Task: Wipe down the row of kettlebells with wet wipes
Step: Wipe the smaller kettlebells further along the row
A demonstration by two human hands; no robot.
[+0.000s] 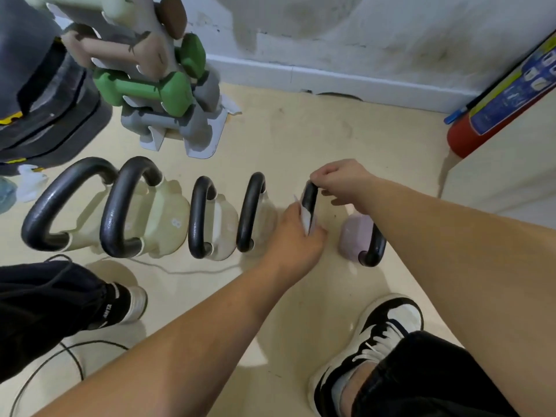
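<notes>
Nearest to me, the person crouches with a black-and-white shoe (388, 326) planted on the pale floor (301, 311), and both bare arms reach forward over it. The left hand (293, 236) has its fingers (316, 234) curled round a white wet wipe (306, 218), pressing it against the side of the black handle of the fifth kettlebell (310, 197), counting from the left. The right hand (340, 180) pinches the top of that same handle from above, fingers closed on it, seemingly to steady it.

The row of kettlebells (126, 206) stands on the floor, six in all: four cream ones to the left, the one in hand, and a pink kettlebell (356, 233) just beside it at the right end.

I'd judge the job well along if the wiping runs left to right, with this handle under way and the pink one left. But nothing on the four to the left plainly shows whether they have been wiped, so I cannot say for sure.

Behind the row stand a dumbbell rack (168, 94) and, far right against the wall (331, 31), a red fire extinguisher (463, 136).
</notes>
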